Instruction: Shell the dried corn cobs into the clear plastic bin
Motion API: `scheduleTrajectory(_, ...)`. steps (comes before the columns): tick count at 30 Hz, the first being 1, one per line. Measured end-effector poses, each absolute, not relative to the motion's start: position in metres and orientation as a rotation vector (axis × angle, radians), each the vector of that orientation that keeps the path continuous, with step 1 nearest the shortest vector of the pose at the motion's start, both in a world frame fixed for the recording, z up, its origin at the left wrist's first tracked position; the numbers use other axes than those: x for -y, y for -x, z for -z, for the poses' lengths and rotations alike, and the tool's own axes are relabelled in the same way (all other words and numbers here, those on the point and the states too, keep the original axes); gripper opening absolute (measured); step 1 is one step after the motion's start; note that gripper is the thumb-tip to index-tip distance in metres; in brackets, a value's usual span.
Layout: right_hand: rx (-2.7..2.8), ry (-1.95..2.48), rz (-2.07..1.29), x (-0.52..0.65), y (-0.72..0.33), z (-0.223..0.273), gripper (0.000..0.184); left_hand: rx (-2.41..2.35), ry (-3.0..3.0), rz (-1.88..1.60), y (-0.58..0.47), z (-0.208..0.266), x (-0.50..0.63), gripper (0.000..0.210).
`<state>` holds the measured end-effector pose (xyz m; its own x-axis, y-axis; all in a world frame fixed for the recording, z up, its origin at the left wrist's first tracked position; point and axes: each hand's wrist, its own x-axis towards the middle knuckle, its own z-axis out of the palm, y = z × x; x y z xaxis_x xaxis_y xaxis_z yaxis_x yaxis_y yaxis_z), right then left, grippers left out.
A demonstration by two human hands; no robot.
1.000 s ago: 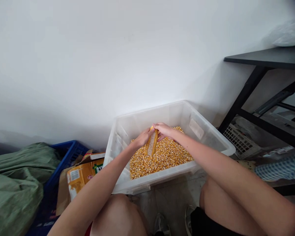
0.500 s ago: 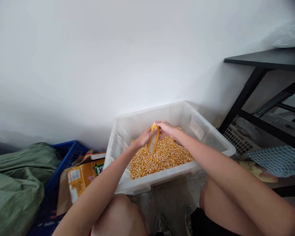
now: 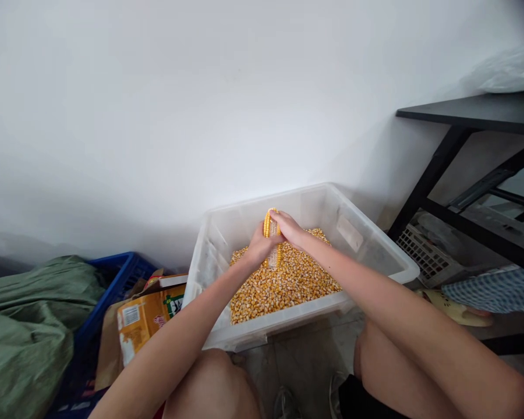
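Both hands hold a yellow corn cob (image 3: 273, 257) above a bed of loose corn kernels (image 3: 283, 291). A pale strip stripped of kernels runs along the cob's near face, with rows of kernels left beside it. My left hand (image 3: 258, 243) is wrapped round the middle of the cob from the left, its thumb across the front. My right hand (image 3: 289, 228) grips the upper part, thumb near the tip; its other fingers are partly hidden. The kernels lie in a translucent white plastic bin (image 3: 297, 319) against the wall.
On the left, a blue crate (image 3: 124, 273) carries a green cloth (image 3: 30, 302), next to a yellow printed carton (image 3: 146, 317). A black table (image 3: 467, 113) stands at the right, with a white basket (image 3: 425, 253) and checked cloth (image 3: 493, 291) beneath it.
The cob has turned and stands more upright, its bare strip now facing me up to near the tip. My left hand has wrapped further across it, and my right thumb has shifted on the upper part.
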<state>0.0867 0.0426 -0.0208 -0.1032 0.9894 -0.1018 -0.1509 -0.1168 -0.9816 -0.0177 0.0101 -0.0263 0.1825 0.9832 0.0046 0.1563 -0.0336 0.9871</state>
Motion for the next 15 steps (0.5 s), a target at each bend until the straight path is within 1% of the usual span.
scheduleTrajectory(3, 1.043, 0.968, -1.449, -0.046, -0.087, 0.023, 0.010, -1.180, -1.449, -1.030, 0.017, 0.027, -0.011, 0.062)
scheduleTrajectory(5, 1.015, 0.986, -1.513, -0.049, -0.088, 0.024, 0.012, -1.209, -1.489, -1.043, 0.018, 0.029, -0.011, 0.064)
scheduleTrajectory(7, 0.944, 1.041, -1.638, -0.052, -0.090, 0.023, 0.015, -1.283, -1.569, -1.031, 0.019, 0.033, -0.011, 0.066)
scheduleTrajectory(9, 0.855, 1.069, -1.745, -0.054, -0.093, 0.022, 0.015, -1.376, -1.684, -0.983, 0.020, 0.038, -0.011, 0.069)
scheduleTrajectory(15, 0.686, 0.977, -1.784, -0.049, -0.098, 0.012, 0.005, -1.491, -1.887, -0.893, 0.022, 0.043, -0.008, 0.077)
